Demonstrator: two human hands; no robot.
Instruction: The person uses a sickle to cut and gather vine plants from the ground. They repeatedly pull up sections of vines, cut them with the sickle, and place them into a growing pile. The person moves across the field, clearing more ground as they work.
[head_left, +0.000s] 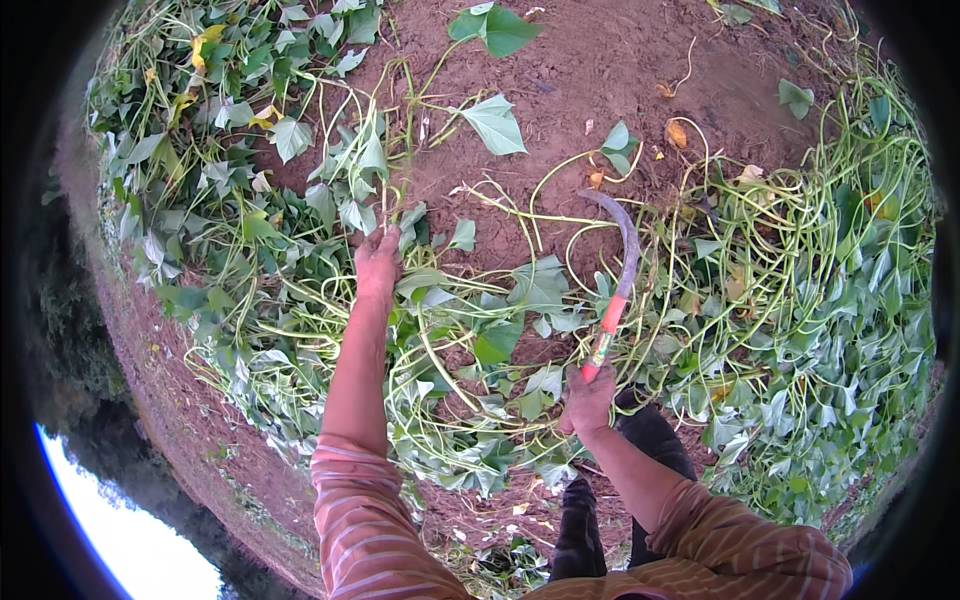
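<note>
My right hand (589, 401) grips the red handle of a sickle (628, 251). Its curved grey blade points away from me over the soil, among trailing stems. The handle bears a printed label. At the centre left, my left hand (379, 259) is closed around a bunch of sweet potato vine stems (385, 196). Leafy shoots stand up beyond that fist, and the fingertips are partly hidden. Between my two hands lies a tangle of cut or loose vines (442, 352) with green leaves.
Dense leafy vines (217, 165) cover the ground at left. A heap of long pale-green stems (757, 247) lies at right. Reddish bare soil (592, 67) stretches ahead, with small orange-brown pieces (676, 134) on it. My dark-clad legs (579, 525) are below.
</note>
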